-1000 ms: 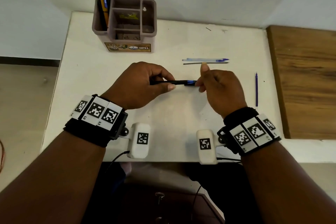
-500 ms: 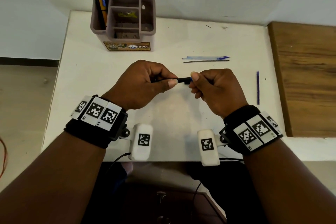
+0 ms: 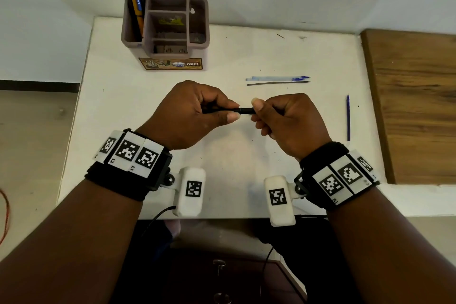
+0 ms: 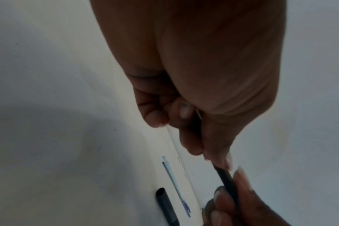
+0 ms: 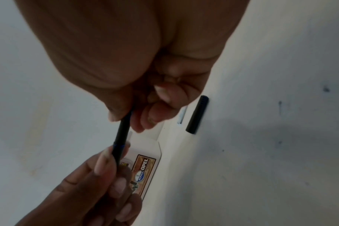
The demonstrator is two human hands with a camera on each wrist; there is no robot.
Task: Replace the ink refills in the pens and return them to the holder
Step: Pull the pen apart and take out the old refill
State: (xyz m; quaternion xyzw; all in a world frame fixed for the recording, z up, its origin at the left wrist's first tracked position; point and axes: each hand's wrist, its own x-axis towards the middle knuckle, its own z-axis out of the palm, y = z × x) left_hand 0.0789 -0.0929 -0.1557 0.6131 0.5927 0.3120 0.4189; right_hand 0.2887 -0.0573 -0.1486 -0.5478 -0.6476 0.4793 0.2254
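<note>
A black pen is held level above the white table between both hands. My left hand grips its left part with curled fingers. My right hand pinches its right end between thumb and fingers. The right wrist view shows the pen with a blue band beside the left fingers. A black cap lies on the table under my hands, hidden in the head view. The brown pen holder stands at the back left with several pens in its left compartment.
A clear refill with a blue tip and a thin dark refill lie behind my right hand. A blue refill lies near the table's right edge, beside a wooden board.
My right thumb, raised a second ago, has come down onto the pen's right end. The right hand has moved left along the pen and covers its blue band. The left hand has kept its grip.
</note>
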